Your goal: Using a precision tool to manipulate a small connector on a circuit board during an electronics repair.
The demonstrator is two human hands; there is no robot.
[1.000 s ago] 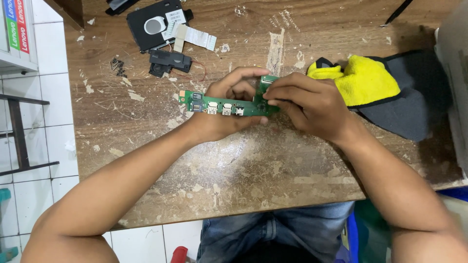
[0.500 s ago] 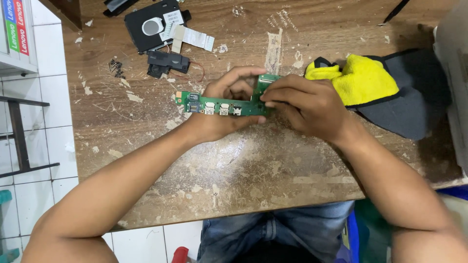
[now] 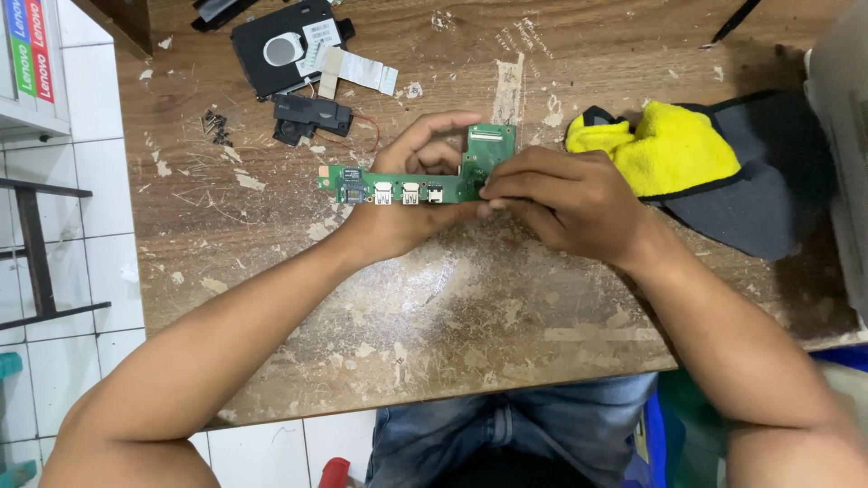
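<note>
A long green circuit board point(image 3: 402, 188) with several metal ports along its near edge is held above the worn wooden table point(image 3: 434, 307). My left hand point(image 3: 411, 194) grips it from behind and below, thumb curled over the top. My right hand point(image 3: 565, 203) pinches the board's right end, where a wider green section sticks up. Both hands meet at the middle of the table.
A yellow and grey cloth point(image 3: 696, 163) lies to the right of my hands. At the back left sit a black flat drive point(image 3: 285, 45) with a white ribbon cable point(image 3: 357, 68), a small black speaker point(image 3: 312, 116) and tiny loose screws point(image 3: 215, 126). White tiled floor lies left.
The board and both hands have shifted slightly to the left and a little away from me. The grip of each hand stays the same.
</note>
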